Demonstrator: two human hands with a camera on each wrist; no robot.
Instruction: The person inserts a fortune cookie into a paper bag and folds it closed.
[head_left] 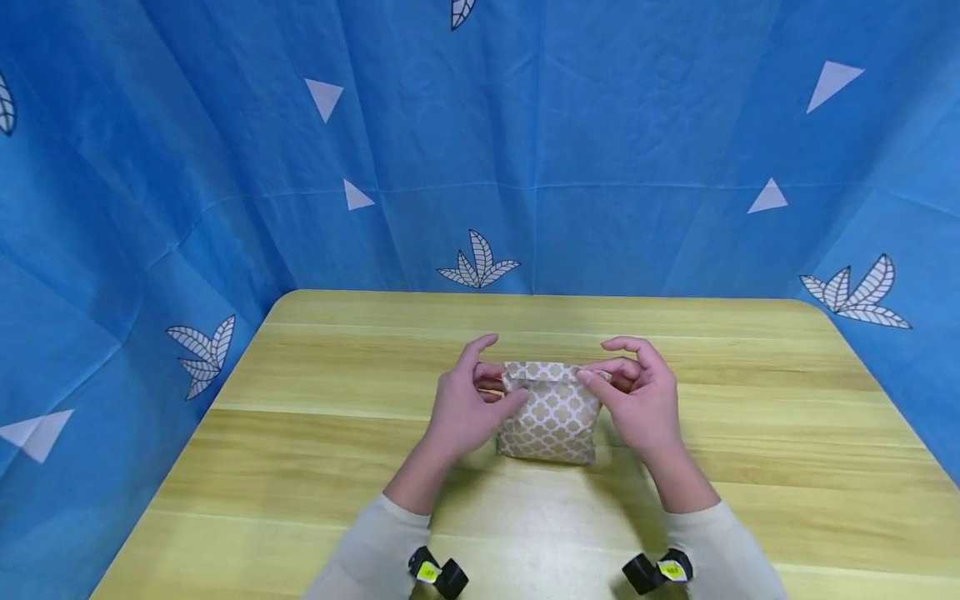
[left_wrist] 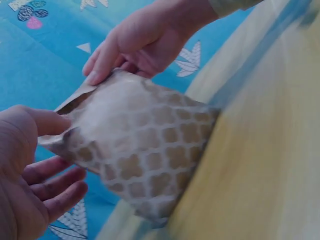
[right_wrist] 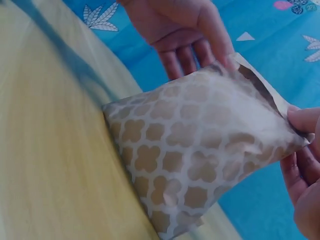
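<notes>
A small tan paper bag (head_left: 551, 425) with a white lattice pattern stands in the middle of the table, its bottom edge on the wood. Along the top, its rim is folded over into a flap (right_wrist: 265, 85), with a dark gap under part of it. My left hand (head_left: 467, 408) pinches the upper left corner between thumb and fingers. At the opposite upper corner, my right hand (head_left: 647, 402) grips the folded edge, thumb in front and index finger raised. Both wrist views show the bag (left_wrist: 145, 135) bulging slightly; whatever is inside is hidden.
The light wooden table (head_left: 337, 467) has rounded far corners. Behind it and along its sides hangs a blue curtain (head_left: 615, 150) with white triangles and leaf prints. Small black cameras (head_left: 450, 577) are strapped at both sleeves.
</notes>
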